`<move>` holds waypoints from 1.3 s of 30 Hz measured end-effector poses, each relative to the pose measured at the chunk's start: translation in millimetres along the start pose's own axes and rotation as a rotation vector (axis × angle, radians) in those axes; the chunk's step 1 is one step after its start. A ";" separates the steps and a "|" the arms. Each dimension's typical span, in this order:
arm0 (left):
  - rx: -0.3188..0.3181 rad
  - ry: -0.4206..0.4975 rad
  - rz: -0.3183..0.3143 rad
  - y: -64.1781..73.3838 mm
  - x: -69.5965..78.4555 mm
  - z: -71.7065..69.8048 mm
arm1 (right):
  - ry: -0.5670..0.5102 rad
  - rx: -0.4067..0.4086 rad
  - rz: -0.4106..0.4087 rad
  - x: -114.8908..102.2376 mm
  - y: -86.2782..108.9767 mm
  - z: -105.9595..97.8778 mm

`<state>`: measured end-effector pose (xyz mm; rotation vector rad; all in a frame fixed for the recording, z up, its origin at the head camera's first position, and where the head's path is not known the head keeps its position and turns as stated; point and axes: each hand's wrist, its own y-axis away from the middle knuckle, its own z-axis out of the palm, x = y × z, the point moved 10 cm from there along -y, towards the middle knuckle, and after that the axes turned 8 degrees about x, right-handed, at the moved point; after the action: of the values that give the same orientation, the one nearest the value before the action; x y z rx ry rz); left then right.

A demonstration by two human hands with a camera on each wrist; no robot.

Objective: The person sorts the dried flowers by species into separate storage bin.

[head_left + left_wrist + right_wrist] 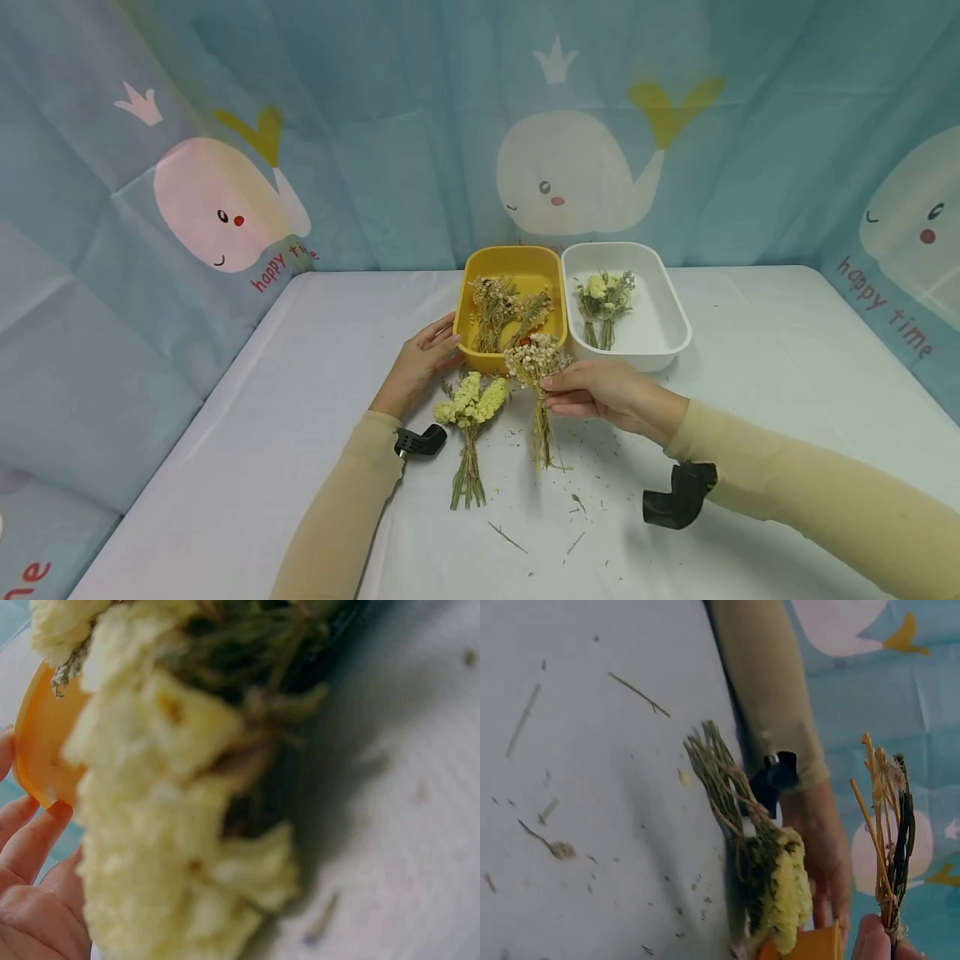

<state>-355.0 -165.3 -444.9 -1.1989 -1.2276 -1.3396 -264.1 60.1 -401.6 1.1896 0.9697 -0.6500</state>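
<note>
In the head view my right hand pinches a small dried bouquet of tiny cream blossoms by its stems. It is raised in front of the yellow tray. The bouquet's cut stem ends point up in the right wrist view. My left hand rests its extended fingers against the yellow tray's left side. Between my forearms a bunch of pale yellow dried flowers lies on the table, stems toward me; these flowers fill much of the left wrist view.
Several dried bunches lie inside the yellow tray. Beside it on the right stands a white tray with yellow-flowered bunches in it. Broken stems and crumbs are scattered over the white tabletop. A whale-print curtain hangs behind.
</note>
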 end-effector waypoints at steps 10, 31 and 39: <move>-0.006 0.002 0.009 3.2 2.5 0.9 | -0.039 0.054 -0.057 -35.4 -20.5 -2.6; -0.019 0.017 0.015 3.2 -2.2 2.1 | -0.122 0.174 -0.110 -69.0 -63.0 -10.4; -0.002 0.022 0.012 4.1 0.9 1.2 | -0.107 0.200 -0.130 -75.2 -80.1 -15.7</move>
<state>-350.9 -164.4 -443.6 -1.1885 -1.2023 -1.3428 -370.7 48.2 -373.2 1.2596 0.9125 -0.9223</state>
